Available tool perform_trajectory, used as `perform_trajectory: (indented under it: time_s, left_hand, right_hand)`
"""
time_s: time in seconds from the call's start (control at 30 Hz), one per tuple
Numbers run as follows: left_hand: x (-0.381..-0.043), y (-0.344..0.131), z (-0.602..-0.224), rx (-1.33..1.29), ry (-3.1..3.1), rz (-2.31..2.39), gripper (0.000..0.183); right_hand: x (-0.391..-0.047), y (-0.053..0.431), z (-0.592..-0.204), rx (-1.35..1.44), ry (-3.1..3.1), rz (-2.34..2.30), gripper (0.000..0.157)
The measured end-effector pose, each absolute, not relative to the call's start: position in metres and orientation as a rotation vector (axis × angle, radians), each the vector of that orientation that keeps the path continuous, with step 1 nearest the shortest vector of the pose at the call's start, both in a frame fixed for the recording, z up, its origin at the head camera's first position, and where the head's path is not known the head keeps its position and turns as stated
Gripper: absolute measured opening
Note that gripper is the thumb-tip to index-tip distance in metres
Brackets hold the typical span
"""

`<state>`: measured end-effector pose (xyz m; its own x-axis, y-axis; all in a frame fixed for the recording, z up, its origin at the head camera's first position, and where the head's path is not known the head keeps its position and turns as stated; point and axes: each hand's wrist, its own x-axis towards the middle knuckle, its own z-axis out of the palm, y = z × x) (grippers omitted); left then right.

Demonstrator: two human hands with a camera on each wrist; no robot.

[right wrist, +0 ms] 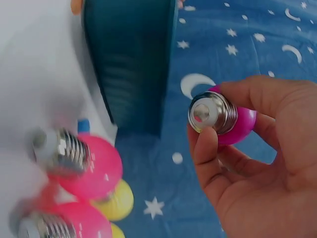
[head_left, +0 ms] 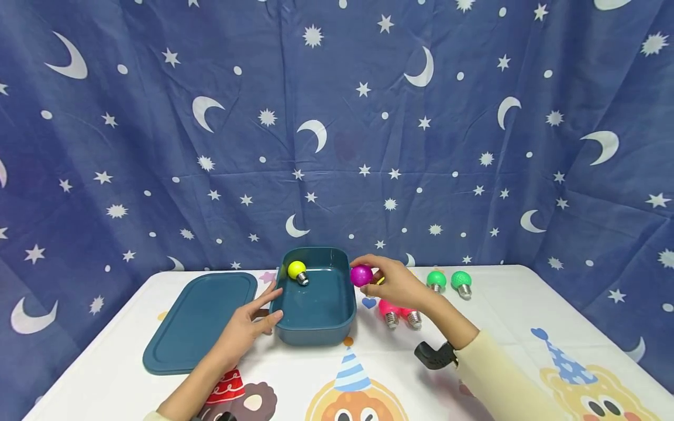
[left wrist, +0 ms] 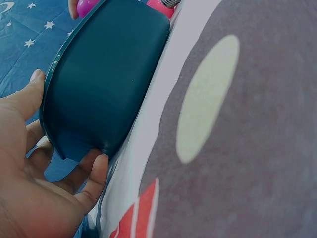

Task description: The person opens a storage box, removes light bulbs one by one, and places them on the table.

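Observation:
A dark teal container (head_left: 316, 336) stands before me, a yellow light bulb (head_left: 296, 270) lying inside at its far left. My left hand (head_left: 244, 327) is at the container's left side, fingers spread and fingertips at the rim. In the left wrist view its lower fingers (left wrist: 94, 181) lie against the outer wall. Beside the right rim, my right hand (head_left: 397, 283) pinches a purple light bulb (head_left: 361, 275) between thumb and fingers. The right wrist view shows this bulb's metal screw base (right wrist: 213, 113) facing the camera.
A teal lid (head_left: 197, 324) lies flat on the left. Two pink bulbs (head_left: 388, 310) rest below my right hand, with yellow bulbs (right wrist: 119, 201) partly hidden behind them. Two green bulbs (head_left: 461, 280) lie farther right. A blue curtain (head_left: 337, 146) hangs behind the table.

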<state>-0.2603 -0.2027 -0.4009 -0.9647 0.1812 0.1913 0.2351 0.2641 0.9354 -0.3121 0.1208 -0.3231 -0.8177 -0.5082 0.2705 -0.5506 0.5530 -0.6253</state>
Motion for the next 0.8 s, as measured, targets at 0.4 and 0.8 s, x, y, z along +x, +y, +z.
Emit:
perform_trajectory:
  time_s: [0.4, 0.8]
  left_hand:
    - [-0.260, -0.205, -0.403, -0.399, -2.465, -1.825, 0.053]
    - [-0.261, -0.205, -0.403, -0.434, -2.446, -1.833, 0.055]
  right_hand:
    - [-0.306, 0.177, -0.332, 0.621, -2.726, 1.064, 0.048]
    - [-0.298, 0.227, -0.353, 0.548, -2.737, 0.994, 0.047]
